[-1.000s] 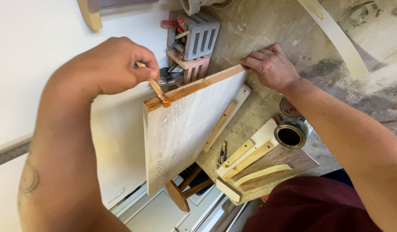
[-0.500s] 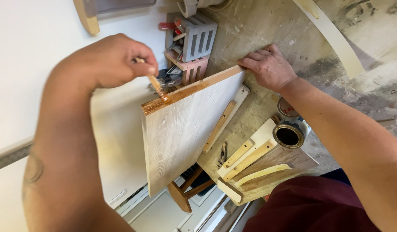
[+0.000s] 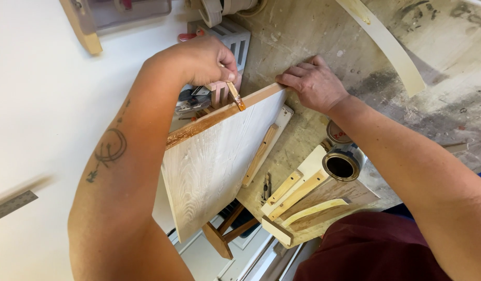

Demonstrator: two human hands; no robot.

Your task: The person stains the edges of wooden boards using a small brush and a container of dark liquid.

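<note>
while the left hand [image 3: 201, 60] pinches a small brush [image 3: 234, 96] between thumb and fingertips, the brush's wet tip rests on the top edge of a pale wooden board [image 3: 219, 166]. the board stands tilted on its edge, its broad grained face turned toward the camera, and runs from about 7 o'clock up to 1 o'clock across the middle of the view. its upper edge shows a glossy amber coating from the left end up to the brush tip; the stretch beyond, toward the right hand, looks lighter and dry.

the right hand [image 3: 313, 83] lies at the board's upper right corner, fingers curled together and pressed down on the corner and the worktop [image 3: 313, 31] beside it, holding nothing else.

at 4 o'clock from the board an open round tin [image 3: 342, 165] with a dark inside stands on the worktop, with its lid [image 3: 338, 134] just behind it. several thin wooden strips [image 3: 298, 190] lie near the tin, between it and the board's lower end. a long curved pale strip [image 3: 389, 44] lies at 1 o'clock. at 12 o'clock, just behind the left hand, sits a grey slotted plastic block [image 3: 231, 37]. a white surface [image 3: 48, 104] fills the view at 9 o'clock, with the end of a steel ruler [image 3: 11, 205] at 8 o'clock.
</note>
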